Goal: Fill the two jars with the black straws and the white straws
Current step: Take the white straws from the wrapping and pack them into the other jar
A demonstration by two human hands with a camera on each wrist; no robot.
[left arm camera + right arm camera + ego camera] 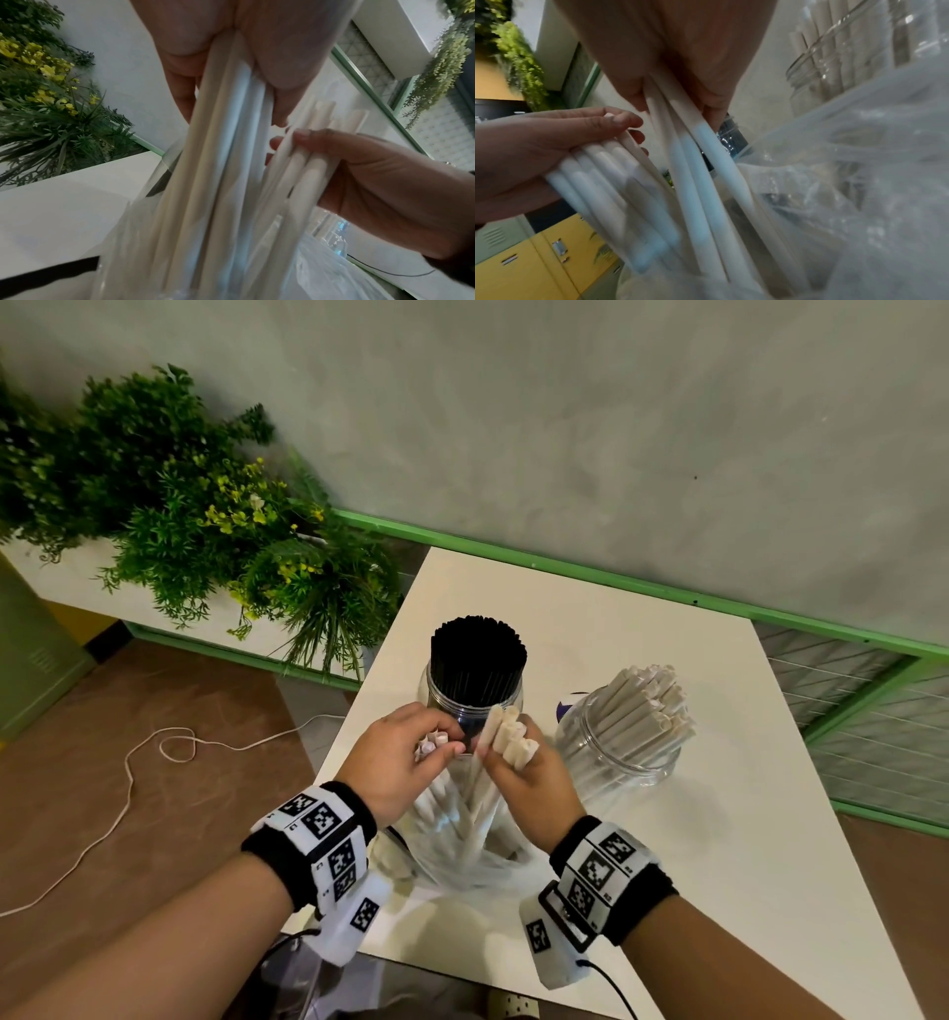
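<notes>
On the white table (719, 814) a clear jar (475, 695) is packed with black straws (477, 649). To its right, a second clear jar (616, 752) (847, 50) holds white straws (647, 706). In front of both stands a clear plastic bag (462, 845) (859, 182) of loose white straws. My left hand (441, 742) (231, 60) grips a bunch of white straws (226, 142) that rise out of the bag. Beside it, my right hand (506, 747) (680, 71) grips several more white straws (700, 162), their tops poking above its fingers.
Leafy plants with yellow flowers (205, 516) stand left of the table. A green rail (616, 577) runs along the wall behind. A white cord (128, 788) lies on the brown floor. Yellow lockers (539, 263) show in the right wrist view.
</notes>
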